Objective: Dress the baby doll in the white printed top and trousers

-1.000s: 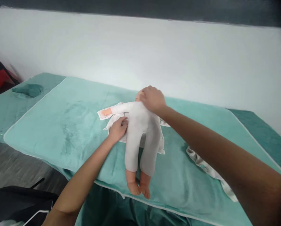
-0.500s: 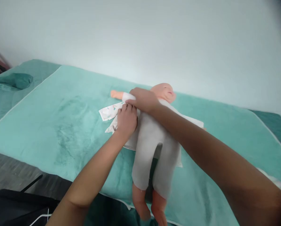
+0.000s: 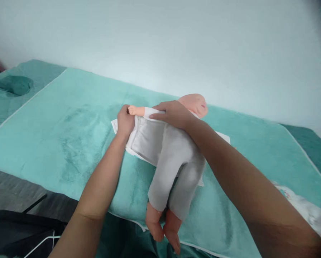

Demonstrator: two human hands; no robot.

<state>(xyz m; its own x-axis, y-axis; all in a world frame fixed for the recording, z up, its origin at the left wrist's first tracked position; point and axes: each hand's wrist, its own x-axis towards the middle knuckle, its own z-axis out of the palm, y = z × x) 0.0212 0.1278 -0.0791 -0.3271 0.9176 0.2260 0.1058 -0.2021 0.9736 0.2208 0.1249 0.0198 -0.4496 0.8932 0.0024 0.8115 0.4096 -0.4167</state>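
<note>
A baby doll (image 3: 173, 154) with a white cloth body lies tilted on its side, head at the far end and bare feet towards me. Beneath and beside it is a white baby shirt (image 3: 147, 136), spread out with its plain inner side up. My left hand (image 3: 126, 121) is closed on the shirt's left edge, next to the doll's small hand; its fingertips are partly hidden. My right hand (image 3: 173, 113) wraps round the doll's upper arm by the shoulder, thumb below and fingers above. My right forearm covers part of the doll's torso.
Teal padded cover (image 3: 50, 143) lies over the bed, which meets a white wall (image 3: 160, 46). A bunched white printed cloth (image 3: 305, 208) sits at the right, partly behind my forearm. A black item (image 3: 18, 233) with a white cord is at lower left, above the grey floor.
My left hand has moved left and slightly up, drawing the shirt's edge outward and exposing its inner side. The doll has rolled slightly to the right; my right hand stays at its arm.
</note>
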